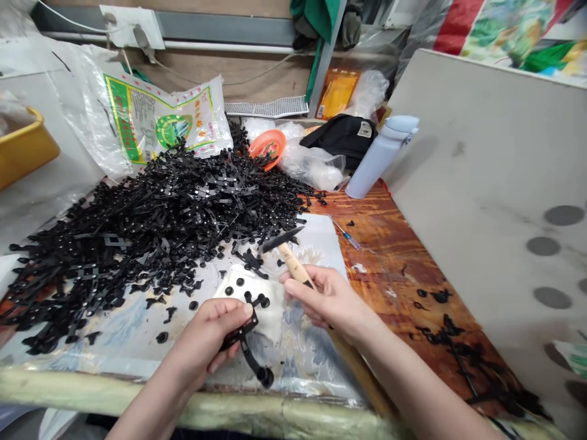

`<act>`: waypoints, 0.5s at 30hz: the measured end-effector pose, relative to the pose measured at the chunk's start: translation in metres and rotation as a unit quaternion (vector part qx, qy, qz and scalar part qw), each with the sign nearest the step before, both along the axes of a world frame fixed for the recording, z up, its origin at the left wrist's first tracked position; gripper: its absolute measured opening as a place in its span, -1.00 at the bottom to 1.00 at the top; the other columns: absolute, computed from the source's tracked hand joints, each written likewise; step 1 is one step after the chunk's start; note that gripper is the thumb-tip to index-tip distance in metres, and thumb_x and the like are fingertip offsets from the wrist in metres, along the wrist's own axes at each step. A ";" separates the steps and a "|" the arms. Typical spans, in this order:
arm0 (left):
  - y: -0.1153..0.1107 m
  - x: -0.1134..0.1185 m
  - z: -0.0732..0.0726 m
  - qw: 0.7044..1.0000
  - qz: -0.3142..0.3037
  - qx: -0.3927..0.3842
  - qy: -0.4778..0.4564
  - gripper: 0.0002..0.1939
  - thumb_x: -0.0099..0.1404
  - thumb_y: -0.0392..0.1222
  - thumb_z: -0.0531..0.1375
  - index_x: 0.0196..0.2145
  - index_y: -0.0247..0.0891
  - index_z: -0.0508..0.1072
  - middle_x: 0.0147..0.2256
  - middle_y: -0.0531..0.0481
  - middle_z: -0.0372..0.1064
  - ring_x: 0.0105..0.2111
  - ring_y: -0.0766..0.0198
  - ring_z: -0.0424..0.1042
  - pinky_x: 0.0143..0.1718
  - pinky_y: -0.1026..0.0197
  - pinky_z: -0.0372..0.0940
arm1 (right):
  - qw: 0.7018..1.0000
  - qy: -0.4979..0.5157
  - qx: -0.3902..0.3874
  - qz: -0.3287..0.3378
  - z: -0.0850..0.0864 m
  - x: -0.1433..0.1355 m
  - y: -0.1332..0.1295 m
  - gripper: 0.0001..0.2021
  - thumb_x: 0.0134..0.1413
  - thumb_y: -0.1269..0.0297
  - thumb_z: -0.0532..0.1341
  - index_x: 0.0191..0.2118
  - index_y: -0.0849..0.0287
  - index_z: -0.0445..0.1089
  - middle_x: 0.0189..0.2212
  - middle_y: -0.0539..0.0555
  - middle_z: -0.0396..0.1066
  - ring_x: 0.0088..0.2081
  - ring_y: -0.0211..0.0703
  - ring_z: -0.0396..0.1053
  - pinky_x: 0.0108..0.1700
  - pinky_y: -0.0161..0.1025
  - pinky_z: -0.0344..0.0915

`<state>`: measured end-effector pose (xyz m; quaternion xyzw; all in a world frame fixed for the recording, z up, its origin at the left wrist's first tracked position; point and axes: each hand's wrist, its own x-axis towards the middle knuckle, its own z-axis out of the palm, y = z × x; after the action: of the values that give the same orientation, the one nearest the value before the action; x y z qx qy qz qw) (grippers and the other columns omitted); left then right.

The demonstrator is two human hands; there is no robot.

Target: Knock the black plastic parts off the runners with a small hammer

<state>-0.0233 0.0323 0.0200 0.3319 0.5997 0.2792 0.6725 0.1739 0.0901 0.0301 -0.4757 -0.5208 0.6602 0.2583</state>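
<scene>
My left hand (222, 333) pinches a black jointed plastic part (252, 348), whose curved arm ends in a round foot pointing toward me. Part of it is hidden under my fingers. In my right hand (328, 299) is a hammer (296, 263) with a pale wooden handle and a dark, narrow head, raised above the table just right of the part. Beneath lies a whitish pad (261, 315) with several small black round pieces (230, 294) on it. A large heap of similar black jointed parts (183, 214) spreads behind and to the left.
Back right stands a light blue bottle (380, 159) beside a black bag (342, 140). An orange dish (268, 150) leans on the heap near a printed plastic sack (169, 125). A small screwdriver (349, 237) and loose black parts (452, 342) lie to the right. Panels (486, 171) border the table.
</scene>
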 end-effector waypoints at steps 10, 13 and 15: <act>-0.027 -0.019 0.016 0.996 -0.061 0.057 0.016 -0.70 0.02 0.06 0.29 -0.56 -0.25 0.43 -0.68 0.04 0.31 -0.66 0.31 0.27 -0.63 0.32 0.15 | 0.976 0.006 -0.055 0.213 0.006 -0.035 0.005 -0.71 -0.15 0.08 0.35 -0.46 0.22 0.42 -0.73 -0.19 0.13 -0.73 -0.47 -0.03 -0.72 -0.44 -0.11; -0.048 -0.038 0.007 0.987 0.038 0.140 -0.063 -0.39 -0.18 0.17 0.38 -0.19 -0.23 0.54 -0.33 -0.18 0.51 -0.27 -0.01 0.44 -0.26 0.12 0.31 | 0.986 0.024 -0.059 0.152 0.009 -0.038 0.000 -0.66 -0.19 0.03 0.36 -0.43 0.23 0.41 -0.72 -0.20 0.10 -0.72 -0.48 -0.09 -0.71 -0.45 -0.10; -0.062 -0.039 0.000 0.977 0.093 0.134 -0.138 -0.29 -0.32 0.22 0.42 -0.20 -0.19 0.55 -0.23 -0.20 0.51 -0.28 -0.06 0.46 -0.24 0.04 0.32 | 0.991 0.036 -0.064 0.109 0.010 -0.040 -0.005 -0.65 -0.23 0.02 0.38 -0.44 0.23 0.40 -0.73 -0.20 0.10 -0.72 -0.48 -0.10 -0.71 -0.45 -0.11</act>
<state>-0.0621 -0.0295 0.0196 0.3198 0.4863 0.4617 0.6694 0.1343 0.0849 0.0397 -0.4074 -0.5168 0.7330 0.1722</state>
